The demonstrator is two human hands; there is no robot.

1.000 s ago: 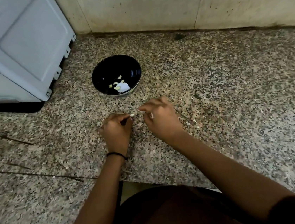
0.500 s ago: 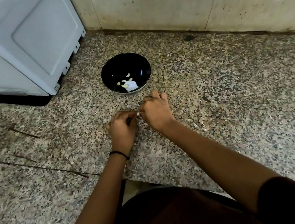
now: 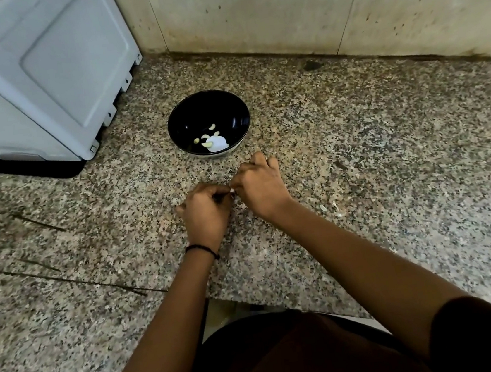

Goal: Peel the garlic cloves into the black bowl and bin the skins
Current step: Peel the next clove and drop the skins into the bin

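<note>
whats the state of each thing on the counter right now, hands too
black bowl, upright, holds a few peeled cloves
garlic clove, pinched between both hands, mostly hidden
left hand, fingers curled, pinches the clove
right hand, fingers curled, pinches the clove
skins, loose on the counter, not binned

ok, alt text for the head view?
Left hand and right hand pinch a small garlic clove between them over a speckled granite counter. Just beyond, a black bowl holds a few peeled cloves; a white appliance stands at left.

White appliance (image 3: 41, 71) on speckled granite counter (image 3: 387, 154), stained tiled wall (image 3: 248, 11) behind
</note>
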